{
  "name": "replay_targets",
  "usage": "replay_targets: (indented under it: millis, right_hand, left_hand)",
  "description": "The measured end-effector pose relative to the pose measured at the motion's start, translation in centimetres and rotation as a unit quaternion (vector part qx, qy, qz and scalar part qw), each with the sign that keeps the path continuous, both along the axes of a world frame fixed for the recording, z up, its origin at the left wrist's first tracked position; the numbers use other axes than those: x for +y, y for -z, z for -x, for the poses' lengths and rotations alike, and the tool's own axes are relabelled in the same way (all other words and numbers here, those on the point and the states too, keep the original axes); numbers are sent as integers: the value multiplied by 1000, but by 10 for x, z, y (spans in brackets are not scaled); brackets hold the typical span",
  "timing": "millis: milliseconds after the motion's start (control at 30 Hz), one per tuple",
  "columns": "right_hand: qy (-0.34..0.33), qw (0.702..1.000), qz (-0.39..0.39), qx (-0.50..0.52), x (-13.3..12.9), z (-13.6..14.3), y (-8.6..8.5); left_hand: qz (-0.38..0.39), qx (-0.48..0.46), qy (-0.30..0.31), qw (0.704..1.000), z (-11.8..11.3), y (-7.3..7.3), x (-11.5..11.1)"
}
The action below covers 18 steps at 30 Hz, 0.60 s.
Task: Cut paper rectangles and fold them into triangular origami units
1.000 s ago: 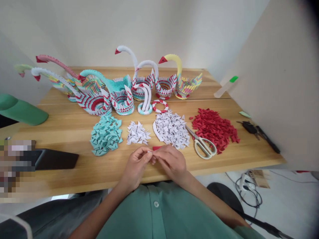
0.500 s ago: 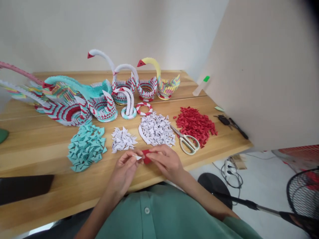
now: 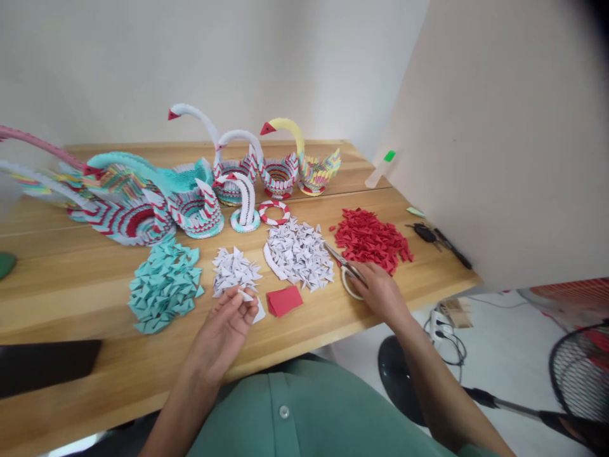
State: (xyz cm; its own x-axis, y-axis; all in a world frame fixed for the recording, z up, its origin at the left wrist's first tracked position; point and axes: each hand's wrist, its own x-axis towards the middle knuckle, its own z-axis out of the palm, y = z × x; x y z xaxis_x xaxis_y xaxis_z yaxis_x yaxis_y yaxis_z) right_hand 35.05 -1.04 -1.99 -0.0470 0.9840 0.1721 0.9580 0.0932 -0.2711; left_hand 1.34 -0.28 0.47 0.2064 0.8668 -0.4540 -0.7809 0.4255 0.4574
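Note:
My left hand (image 3: 226, 330) pinches a small white folded paper piece (image 3: 245, 296) between thumb and fingers, above the table's front edge. To the right, my right hand (image 3: 383, 296) has its fingers on the handles of the scissors (image 3: 349, 284). Their blades point away over the edge of the large white paper pile (image 3: 302, 254). A red folded paper (image 3: 284, 301) lies between my hands. Partly behind my left fingers is a white paper (image 3: 260, 312). A smaller heap of white triangles (image 3: 235, 270) sits just beyond that hand.
Teal triangles (image 3: 166, 285) are heaped at left, red triangles (image 3: 373, 238) at right. Several paper swans (image 3: 197, 206) stand along the back. A red-and-white ring (image 3: 275, 212), keys (image 3: 425, 233) and a glue-like tube with green cap (image 3: 380, 170) are on the table (image 3: 228, 406).
My right hand has let go of the red paper, which now lies on the table, and has moved right onto the scissors. My left hand has shifted slightly left, still pinching the white piece.

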Motion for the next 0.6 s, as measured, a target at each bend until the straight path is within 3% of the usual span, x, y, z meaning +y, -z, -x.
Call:
replay_targets:
  millis: [167,267,367,500,533,600]
  right_hand:
    - [29,996,-40,69,-9,8,-22]
    - [6,978,8,211,-15,36,-33]
    - [-20,894,134,427,-16,80,-38]
    - [-55,723,260,638,-11,133,-39]
    - [-73,698,271,659,-9,141,-39]
    - [-96,681,255,680,-6,153,-38]
  left_hand:
    - [23,15,-32,999,2,-4,-1]
    - [12,29,-52,998,1,-1,-1]
    - [-36,60,-61,996,-5,1,-1]
    - [-87,139,-72,984,-13,-1,-6]
    - [-92,165,-75,979,-14,-2,-8]
    - [-100,217,-82,968,-15,-4,-12]
